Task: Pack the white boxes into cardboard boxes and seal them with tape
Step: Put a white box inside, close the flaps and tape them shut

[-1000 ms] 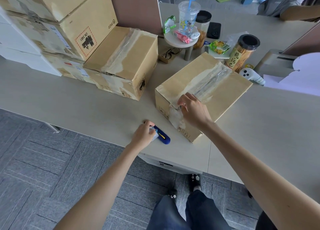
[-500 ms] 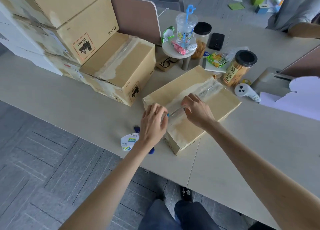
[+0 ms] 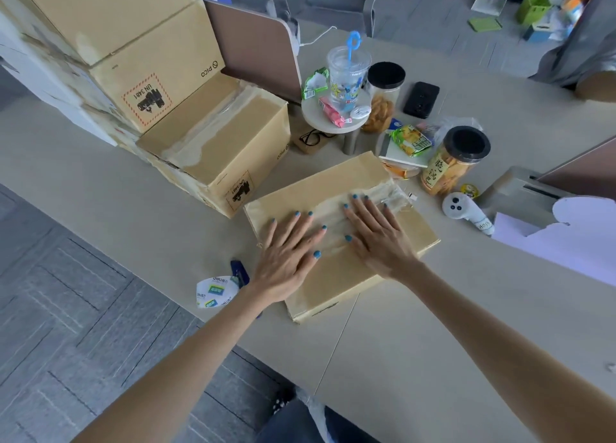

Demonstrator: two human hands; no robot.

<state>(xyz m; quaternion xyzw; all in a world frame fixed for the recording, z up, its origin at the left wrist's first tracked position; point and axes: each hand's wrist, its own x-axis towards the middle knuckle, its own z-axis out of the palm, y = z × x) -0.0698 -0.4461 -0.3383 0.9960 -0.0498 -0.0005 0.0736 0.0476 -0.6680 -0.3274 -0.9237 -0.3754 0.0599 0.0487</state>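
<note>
Beside cardboard box [image 3: 333, 276], tape roll [image 3: 213, 292], perhaps a cutter [image 3: 240, 272]

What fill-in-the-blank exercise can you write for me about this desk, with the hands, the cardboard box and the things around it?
1. The left hand and the right hand press flat on the ____ of the cardboard box.
2. The tape dispenser lies on the table near the ____ hand.
3. The lid of the jar with the yellow label is ____.
4. The straw in the clear cup is ____.
Missing words: top; left; black; blue.
</note>
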